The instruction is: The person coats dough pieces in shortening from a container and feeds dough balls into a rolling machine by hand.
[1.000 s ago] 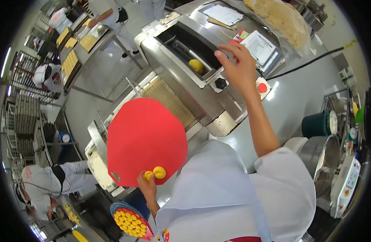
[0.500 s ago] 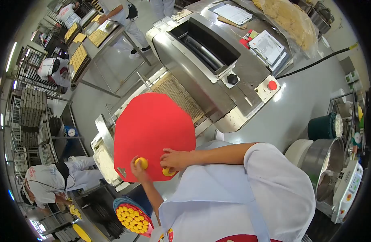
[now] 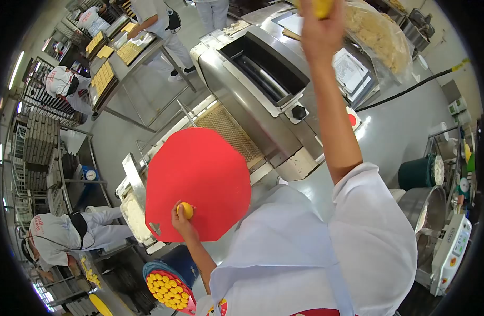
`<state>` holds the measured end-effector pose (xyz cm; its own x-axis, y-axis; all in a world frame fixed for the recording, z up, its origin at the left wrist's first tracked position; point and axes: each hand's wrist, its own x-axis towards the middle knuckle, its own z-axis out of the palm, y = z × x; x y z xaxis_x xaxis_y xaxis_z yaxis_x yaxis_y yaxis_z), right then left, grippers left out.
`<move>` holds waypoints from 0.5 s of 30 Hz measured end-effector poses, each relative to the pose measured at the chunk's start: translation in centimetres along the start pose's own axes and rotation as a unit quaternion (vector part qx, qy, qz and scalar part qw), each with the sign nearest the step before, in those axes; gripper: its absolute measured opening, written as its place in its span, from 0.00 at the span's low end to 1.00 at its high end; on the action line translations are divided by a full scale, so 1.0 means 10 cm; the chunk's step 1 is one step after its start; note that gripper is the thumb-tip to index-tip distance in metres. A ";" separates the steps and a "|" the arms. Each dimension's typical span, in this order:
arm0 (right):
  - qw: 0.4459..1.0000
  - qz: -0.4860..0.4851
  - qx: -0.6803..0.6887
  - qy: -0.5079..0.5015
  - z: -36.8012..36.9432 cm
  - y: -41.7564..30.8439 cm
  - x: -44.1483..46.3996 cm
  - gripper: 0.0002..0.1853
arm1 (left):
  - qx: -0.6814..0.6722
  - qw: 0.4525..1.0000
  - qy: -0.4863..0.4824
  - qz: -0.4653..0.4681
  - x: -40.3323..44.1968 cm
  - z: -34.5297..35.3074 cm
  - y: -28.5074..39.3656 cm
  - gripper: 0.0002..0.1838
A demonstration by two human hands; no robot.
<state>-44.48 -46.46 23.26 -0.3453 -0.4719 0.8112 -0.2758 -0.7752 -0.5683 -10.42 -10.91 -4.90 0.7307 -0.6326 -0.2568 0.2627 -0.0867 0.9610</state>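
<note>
A red board (image 3: pixel 200 174) lies over the near end of the machine (image 3: pixel 252 105). On its lower part, my left hand (image 3: pixel 183 220) has its fingers closed round a yellow dough ball (image 3: pixel 187 210). My right hand (image 3: pixel 322 34) is raised high at the top edge of the view, above the machine's far side, and grips another yellow dough ball (image 3: pixel 322 7). Beneath the raised arm, the machine's dark hopper (image 3: pixel 263 71) shows a metal roller and no ball. Many yellow balls (image 3: pixel 167 289) sit on a red surface over a blue bin (image 3: pixel 181 263).
Papers (image 3: pixel 351 71) and a plastic bag of dough (image 3: pixel 381 34) lie beyond the hopper. A steel mixing bowl (image 3: pixel 428 210) and a green bucket (image 3: pixel 418 171) stand at right. At left are a person bending (image 3: pixel 57 237), racks, and a table with trays (image 3: pixel 102 79).
My right hand has gone from the hopper down to the board, then up to the top edge with a ball. The ball in the hopper is out of sight. My left hand still holds a ball.
</note>
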 end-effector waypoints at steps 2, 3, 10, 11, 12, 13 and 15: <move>0.969 -0.027 -0.191 -0.157 0.05 0.75 -0.35 0.29 | -0.019 0.999 -0.030 0.001 -0.07 0.28 0.11 0.15; 0.903 -0.075 -0.349 -0.238 -0.02 0.82 -0.67 0.31 | -0.022 0.998 -0.053 0.004 -0.08 0.40 0.15 0.17; 0.841 0.245 0.072 -0.477 -0.53 -0.63 -2.19 0.30 | -0.059 0.961 -0.262 0.067 -0.60 1.74 0.60 0.27; 0.822 0.230 0.142 -0.502 -0.55 -0.74 -2.20 0.28 | -0.044 0.946 -0.297 0.118 -0.72 1.92 0.65 0.29; 0.847 0.232 0.121 -0.463 -0.58 -0.76 -2.07 0.27 | -0.137 0.938 -0.311 0.067 -0.78 1.99 0.75 0.31; 0.870 0.232 0.099 -0.424 -0.58 -0.71 -1.82 0.26 | -0.231 0.918 -0.322 0.016 -0.83 2.07 0.85 0.33; 0.964 0.091 0.078 -0.236 -0.58 -0.47 -1.25 0.20 | -0.250 0.917 -0.311 -0.012 -0.84 2.11 0.87 0.35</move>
<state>-44.06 -34.52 14.96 0.0829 -0.7158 0.6934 -0.0975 -0.6983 -0.7092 -27.55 -22.56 7.81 0.2602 -0.9653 -0.0197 0.6437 0.1582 0.7488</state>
